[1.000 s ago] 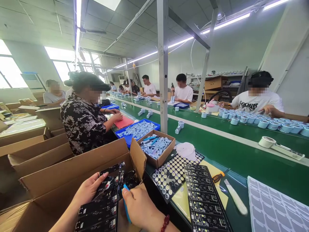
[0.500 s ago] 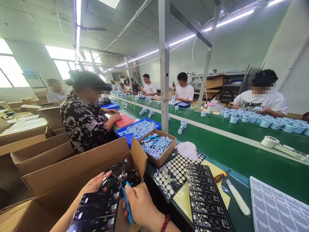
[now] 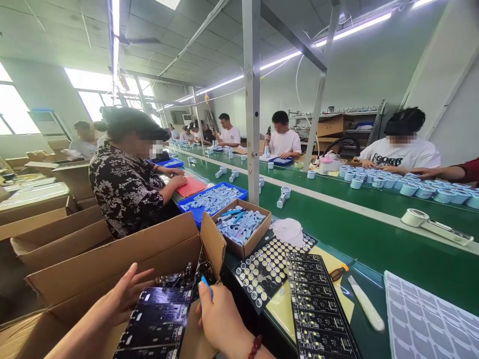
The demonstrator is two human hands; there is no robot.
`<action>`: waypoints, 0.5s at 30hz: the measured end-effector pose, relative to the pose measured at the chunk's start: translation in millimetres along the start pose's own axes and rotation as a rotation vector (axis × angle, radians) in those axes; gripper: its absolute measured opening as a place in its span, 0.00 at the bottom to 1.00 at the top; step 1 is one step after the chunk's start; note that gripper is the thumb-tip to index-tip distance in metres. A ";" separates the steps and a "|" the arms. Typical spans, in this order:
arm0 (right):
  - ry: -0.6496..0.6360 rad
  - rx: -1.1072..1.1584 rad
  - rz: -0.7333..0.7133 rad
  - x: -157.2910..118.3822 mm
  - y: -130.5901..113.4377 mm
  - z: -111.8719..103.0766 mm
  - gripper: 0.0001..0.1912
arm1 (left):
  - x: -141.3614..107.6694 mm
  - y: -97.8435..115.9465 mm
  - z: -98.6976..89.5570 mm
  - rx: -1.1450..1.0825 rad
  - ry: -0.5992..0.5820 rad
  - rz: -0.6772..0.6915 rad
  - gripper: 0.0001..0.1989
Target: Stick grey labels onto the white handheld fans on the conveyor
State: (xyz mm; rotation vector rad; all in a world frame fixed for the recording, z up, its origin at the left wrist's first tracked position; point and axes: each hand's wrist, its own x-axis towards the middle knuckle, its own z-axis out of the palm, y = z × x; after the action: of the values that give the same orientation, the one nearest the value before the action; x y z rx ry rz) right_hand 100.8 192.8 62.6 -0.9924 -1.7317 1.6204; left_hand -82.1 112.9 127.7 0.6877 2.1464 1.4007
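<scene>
Left hand [image 3: 121, 299]: lying spread with fingers straight and apart, grasping nothing, its fingertips touching the left edge of a glossy black rectangular circuit-board panel [image 3: 159, 319] that is lying tilted over the mouth of a large open brown cardboard carton [image 3: 112, 264]; more black boards are standing on edge inside the carton, count not readable. Right hand [image 3: 220, 321]: curling closed around one slim blue tool [image 3: 205, 284], whose tip is sticking up above the knuckles, while the hand is pressing against the panel's right edge; one dark red bead bracelet [image 3: 255, 345] is sitting on the wrist. On the green workbench [image 3: 374, 244] just right of the carton: one black sheet with rows of round holes [image 3: 269, 269], one long black circuit-board panel [image 3: 318, 309] lying on one yellow mat [image 3: 337, 264], one white-handled knife [image 3: 364, 302], one grey sheet of square pads [image 3: 422, 319], one small open cardboard box of pale blue parts [image 3: 241, 227], one blue plastic tray of similar parts [image 3: 213, 197], one white tape roll [image 3: 414, 218]. One person in a dark flowered shirt [image 3: 125, 187] is working at the next seat on the left; three persons in white shirts are sitting across the belt.
</scene>
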 end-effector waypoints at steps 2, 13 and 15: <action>0.034 -0.070 -0.023 -1.8 -3.1 -1.9 0.24 | -18.2 8.3 1.2 -0.081 -0.099 -0.153 0.33; -0.105 -0.202 -0.193 -31.4 -10.6 -20.0 0.23 | -60.9 4.2 9.1 -0.167 -0.023 -0.114 0.33; -0.142 -0.205 -0.184 -41.8 -8.3 -23.5 0.24 | -56.8 -5.7 7.2 -0.214 -0.014 -0.123 0.33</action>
State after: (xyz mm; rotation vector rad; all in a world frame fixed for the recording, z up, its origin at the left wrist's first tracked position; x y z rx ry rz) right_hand 142.5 172.0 76.9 -0.7973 -2.0530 1.4484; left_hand -35.3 79.4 126.8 0.4751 1.9554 1.5253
